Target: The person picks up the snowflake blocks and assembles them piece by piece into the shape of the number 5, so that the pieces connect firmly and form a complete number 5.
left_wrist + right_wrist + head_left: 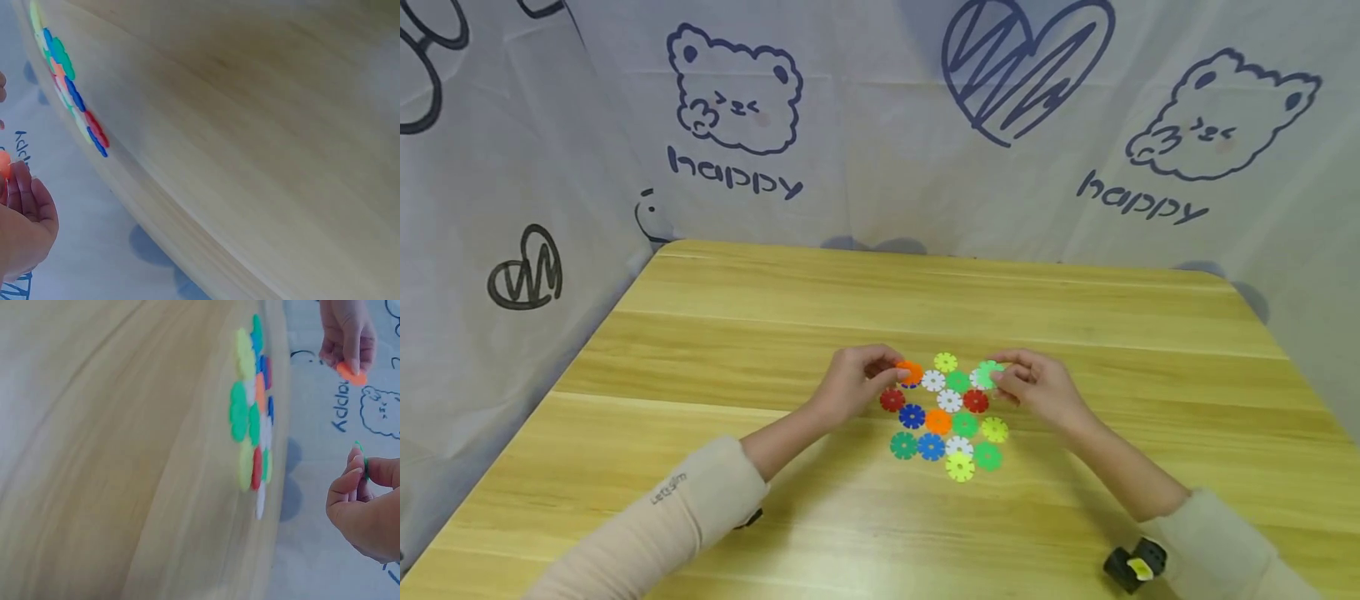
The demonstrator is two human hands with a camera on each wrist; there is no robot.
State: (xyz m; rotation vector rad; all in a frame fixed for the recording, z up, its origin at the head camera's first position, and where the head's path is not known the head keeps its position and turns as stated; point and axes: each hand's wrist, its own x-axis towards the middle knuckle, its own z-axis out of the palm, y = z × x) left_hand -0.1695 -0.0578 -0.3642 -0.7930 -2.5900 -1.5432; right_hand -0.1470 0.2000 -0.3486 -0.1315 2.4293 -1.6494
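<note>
Between thumb and fingers, my left hand (857,379) pinches an orange notched plastic disc (910,372), raised above the table in the right wrist view. My right hand (1037,387) pinches a light green notched disc (990,374) on the other side. Below and between the hands, several flat snowflake-like discs lie close together on the table. Among them are a red disc (892,400), a dark blue disc (912,417), a white disc (949,401) and a yellow disc (960,467). In the right wrist view both the orange disc (352,374) and the green disc (366,464) are clear of the tabletop.
The wood-grain table (737,308) has rounded far corners. Behind it hangs a white cloth (880,150) printed with bears, hearts and lettering. A black wrist device (1135,565) sits by the right sleeve.
</note>
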